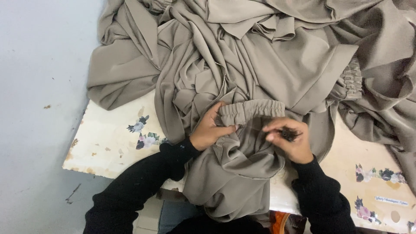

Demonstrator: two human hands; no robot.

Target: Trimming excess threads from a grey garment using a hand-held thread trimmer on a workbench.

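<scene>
Smooth taupe fabric heaps in soft folds; the left hand pinches its gathered elastic cuff, the right hand beside it grips something dark — on a chipped, flower-patterned surface above grey floor.

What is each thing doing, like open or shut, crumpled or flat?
taupe cloth: crumpled, heaped on the table.
elastic cuff: gathered, held up.
left hand: shut, pinching the cuff.
right hand: fingers curled round a small dark thing.
table: flat, flower-patterned top chipped and stained.
</scene>
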